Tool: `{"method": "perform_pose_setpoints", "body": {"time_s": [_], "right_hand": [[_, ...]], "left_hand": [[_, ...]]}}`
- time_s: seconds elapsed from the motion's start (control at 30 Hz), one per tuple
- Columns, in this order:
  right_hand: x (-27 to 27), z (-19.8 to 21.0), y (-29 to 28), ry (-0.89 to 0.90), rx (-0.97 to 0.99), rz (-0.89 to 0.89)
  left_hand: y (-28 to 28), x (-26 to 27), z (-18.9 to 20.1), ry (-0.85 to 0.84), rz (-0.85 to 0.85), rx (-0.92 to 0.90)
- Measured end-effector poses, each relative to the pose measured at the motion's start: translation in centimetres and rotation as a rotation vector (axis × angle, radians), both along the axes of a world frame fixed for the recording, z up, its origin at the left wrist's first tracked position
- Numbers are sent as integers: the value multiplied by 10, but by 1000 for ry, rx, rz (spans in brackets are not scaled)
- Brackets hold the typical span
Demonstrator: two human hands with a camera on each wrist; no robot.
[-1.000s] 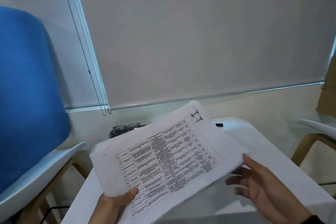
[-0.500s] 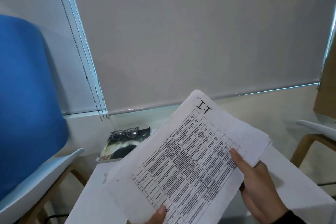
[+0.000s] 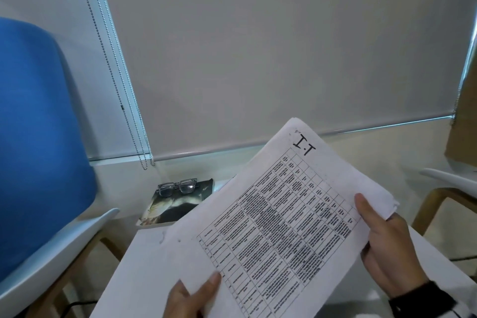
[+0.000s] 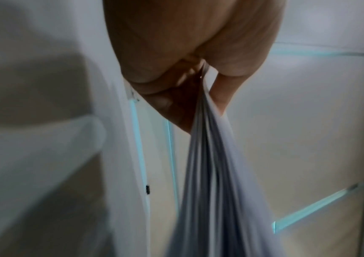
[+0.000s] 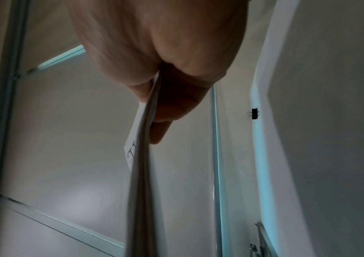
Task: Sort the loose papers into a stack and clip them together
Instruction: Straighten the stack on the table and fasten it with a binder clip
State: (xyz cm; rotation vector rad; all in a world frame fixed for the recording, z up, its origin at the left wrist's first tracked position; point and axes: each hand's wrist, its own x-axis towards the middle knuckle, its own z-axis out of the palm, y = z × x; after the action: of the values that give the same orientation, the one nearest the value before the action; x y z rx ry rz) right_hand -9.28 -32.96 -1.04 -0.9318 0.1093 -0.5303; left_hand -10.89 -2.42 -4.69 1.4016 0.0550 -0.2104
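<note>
Left hand (image 4: 190, 57) pinches papers (image 4: 211, 173) edge-on, sheets fanning downward; view blurred.

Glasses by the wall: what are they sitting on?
The glasses rest on a book or magazine with a dark photo cover lying on the white table. The held papers cover its right corner; any title is unreadable.
</note>
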Motion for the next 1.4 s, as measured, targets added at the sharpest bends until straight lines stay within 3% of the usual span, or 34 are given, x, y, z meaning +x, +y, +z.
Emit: {"method": "perform_pose_setpoints", "body": {"time_s": [0.1,0.3,0.47,0.53,0.63,0.73,0.97,1.1,1.4], "right_hand": [[5,19,-11,-54,-47,30],[14,61,-11,-49,-370,277],[30,70,19,-49,-682,425],[37,72,28,-52,-738,464],[48,74,33,-66,-744,493],[61,71,33,-57,-756,527],[88,54,20,71,-848,603],[112,32,13,186,-870,651],[149,-2,-1,323,-797,754]], "left_hand": [[26,15,21,-134,0,-118],[49,38,77,-346,-210,195],[19,57,115,-352,-329,165],[11,67,122,-314,-288,120],[14,84,117,-245,-156,43],[15,91,103,-188,-136,16],[3,111,76,-271,-124,153],[-4,132,48,-229,-108,167],[-17,180,18,-231,-139,256]]}}
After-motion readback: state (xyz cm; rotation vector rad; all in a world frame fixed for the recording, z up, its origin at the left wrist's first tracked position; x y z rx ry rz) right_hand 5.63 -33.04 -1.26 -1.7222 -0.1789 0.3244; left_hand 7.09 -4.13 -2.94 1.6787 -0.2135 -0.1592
